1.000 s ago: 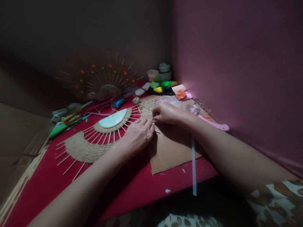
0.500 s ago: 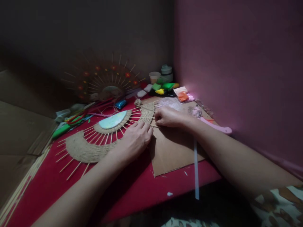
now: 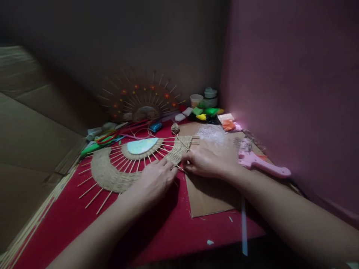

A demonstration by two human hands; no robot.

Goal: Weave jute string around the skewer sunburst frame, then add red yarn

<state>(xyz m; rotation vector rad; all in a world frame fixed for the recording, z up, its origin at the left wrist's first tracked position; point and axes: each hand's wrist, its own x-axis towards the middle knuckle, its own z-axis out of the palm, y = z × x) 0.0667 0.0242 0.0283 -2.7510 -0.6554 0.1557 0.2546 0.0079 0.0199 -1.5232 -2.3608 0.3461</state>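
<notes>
One woven fan is spread left to right across the red tabletop.
Half-curled, the left hand is laid over it; nearer its right end, the right hand is tightly curled; neither grip can be told.

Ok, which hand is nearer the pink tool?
Right. The right hand is left of the pink tool, over the cardboard; the left hand is farther left, over the weave.

Your view came from the camera on your head, facing forward and down across the red tabletop into the corner between the dark wall and pink wall. It sat near, above your forearms, with your left hand and right hand at mid-frame.
</notes>
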